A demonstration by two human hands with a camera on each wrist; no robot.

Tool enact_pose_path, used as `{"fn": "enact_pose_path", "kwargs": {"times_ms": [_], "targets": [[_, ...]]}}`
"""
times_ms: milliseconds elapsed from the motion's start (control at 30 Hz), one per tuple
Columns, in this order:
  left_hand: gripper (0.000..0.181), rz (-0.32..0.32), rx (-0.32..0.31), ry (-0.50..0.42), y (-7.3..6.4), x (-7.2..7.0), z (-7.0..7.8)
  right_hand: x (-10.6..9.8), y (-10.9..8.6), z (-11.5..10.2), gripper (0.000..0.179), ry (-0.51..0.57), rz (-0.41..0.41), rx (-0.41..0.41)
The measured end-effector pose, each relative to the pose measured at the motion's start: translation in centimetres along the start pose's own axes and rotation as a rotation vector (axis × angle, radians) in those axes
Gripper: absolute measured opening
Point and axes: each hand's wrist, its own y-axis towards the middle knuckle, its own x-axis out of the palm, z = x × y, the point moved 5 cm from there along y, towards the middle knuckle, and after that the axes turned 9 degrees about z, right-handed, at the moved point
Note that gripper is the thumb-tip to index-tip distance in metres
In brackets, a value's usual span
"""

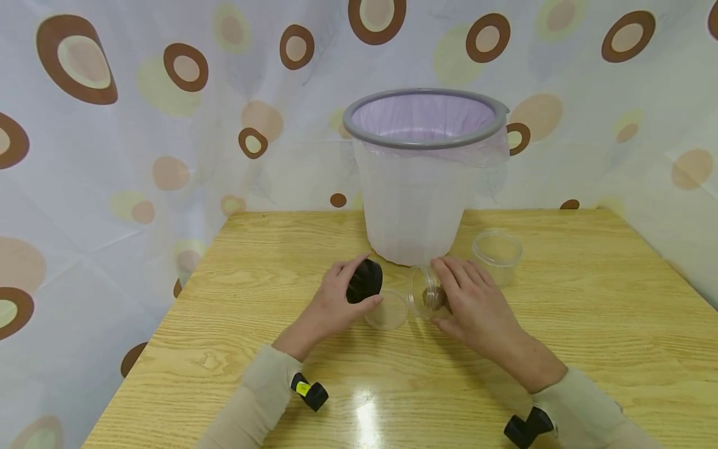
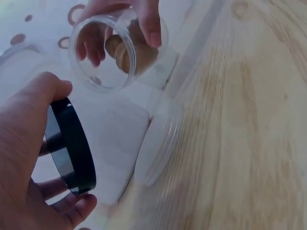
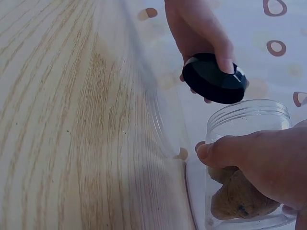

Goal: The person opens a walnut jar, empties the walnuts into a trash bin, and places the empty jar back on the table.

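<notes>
My left hand grips a round black lid by its rim, thumb on one side and fingers on the other. Tipped on its side, a clear jar is held in my right hand, with its mouth turned toward the lid. The lid and jar are apart. Inside the jar lie brown lumps, partly hidden by my right hand in the right wrist view. Between the hands, a clear round disc, perhaps a lid, appears at the tabletop.
A white bin with a grey rim and a pale purple liner stands behind my hands. Right of it, a clear round container sits on the wooden table. A patterned curtain hangs behind the table.
</notes>
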Motion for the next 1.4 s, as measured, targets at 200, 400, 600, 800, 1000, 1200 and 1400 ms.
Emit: {"fn": "enact_pose_path", "kwargs": {"times_ms": [200,400,600,800,1000,1200,1400], "targets": [[0.079,0.041,-0.025,0.085,-0.3,-1.0,-1.3,0.0,0.0,0.1,0.102,0.014,0.006,0.007],[0.077,0.018,-0.051,0.231,-0.7,-1.5,-2.7,0.0,0.1,0.1,0.103,0.011,0.013,0.001],[0.073,-0.006,-0.035,0.347,-1.2,-1.7,-3.5,0.2,0.0,0.0,0.103,0.010,0.012,0.001],[0.069,-0.045,-0.016,0.415,-1.6,-1.5,-4.1,0.3,-0.2,0.0,0.104,0.003,0.004,0.002],[0.080,-0.069,-0.029,0.421,-1.6,-1.5,-4.2,0.3,-0.1,0.0,0.106,0.002,0.016,-0.007],[0.088,-0.129,-0.079,0.413,-1.5,-1.6,-4.1,0.2,-0.2,0.1,0.105,0.003,0.011,-0.003],[0.089,-0.161,-0.109,0.376,-1.1,-1.9,-3.9,0.2,0.0,0.2,0.104,0.000,0.004,0.001]]}}
